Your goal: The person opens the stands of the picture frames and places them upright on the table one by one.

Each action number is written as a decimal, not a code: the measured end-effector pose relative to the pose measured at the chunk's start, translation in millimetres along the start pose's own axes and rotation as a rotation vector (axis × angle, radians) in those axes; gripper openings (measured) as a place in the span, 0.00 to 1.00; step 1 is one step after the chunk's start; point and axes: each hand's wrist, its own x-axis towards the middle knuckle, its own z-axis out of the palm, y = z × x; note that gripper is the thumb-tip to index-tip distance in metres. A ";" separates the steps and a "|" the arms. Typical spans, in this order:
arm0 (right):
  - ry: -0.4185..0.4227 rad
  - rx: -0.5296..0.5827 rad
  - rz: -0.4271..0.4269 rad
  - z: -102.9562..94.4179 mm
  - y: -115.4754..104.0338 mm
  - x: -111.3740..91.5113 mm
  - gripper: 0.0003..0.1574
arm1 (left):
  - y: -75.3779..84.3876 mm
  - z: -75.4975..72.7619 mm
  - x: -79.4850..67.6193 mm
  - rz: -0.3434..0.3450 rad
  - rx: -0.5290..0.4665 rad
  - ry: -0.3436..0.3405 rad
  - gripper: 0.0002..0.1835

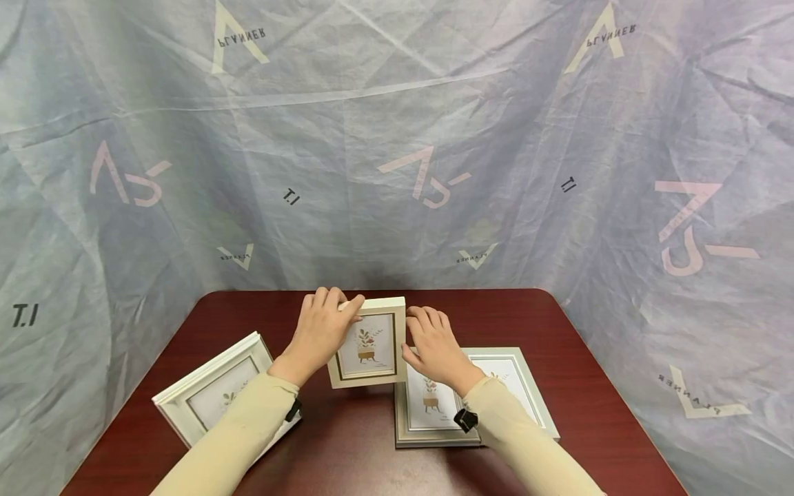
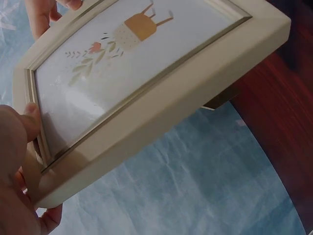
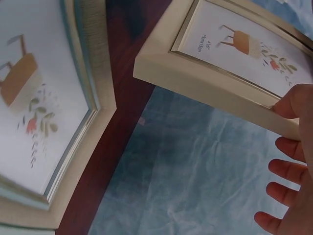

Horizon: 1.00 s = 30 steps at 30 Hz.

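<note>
A small cream picture frame [image 1: 367,344] with a plant print stands upright at the table's middle, its lower edge tilted slightly. My left hand [image 1: 321,331] grips its top left corner, thumb over the front border and fingers behind. At the right edge my right hand [image 1: 434,344] pinches the frame, thumb on the front and index finger at the back. The remaining right fingers [image 3: 282,196] hang loosely apart from it. In the left wrist view the frame's cream border [image 2: 146,122] and part of a support behind it show.
A larger cream frame [image 1: 186,406] leans at the left, partly covered by my left sleeve. To the right, a silver-edged frame [image 1: 428,437] and a pale frame [image 1: 533,386] overlap under my right forearm. A grey printed cloth [image 1: 347,227] hangs behind the dark red table [image 1: 353,455].
</note>
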 end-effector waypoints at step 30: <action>-0.155 0.045 0.205 60.4 -20.9 32.0 0.22 | -29.5 33.3 -24.2 -0.210 0.005 -0.104 0.17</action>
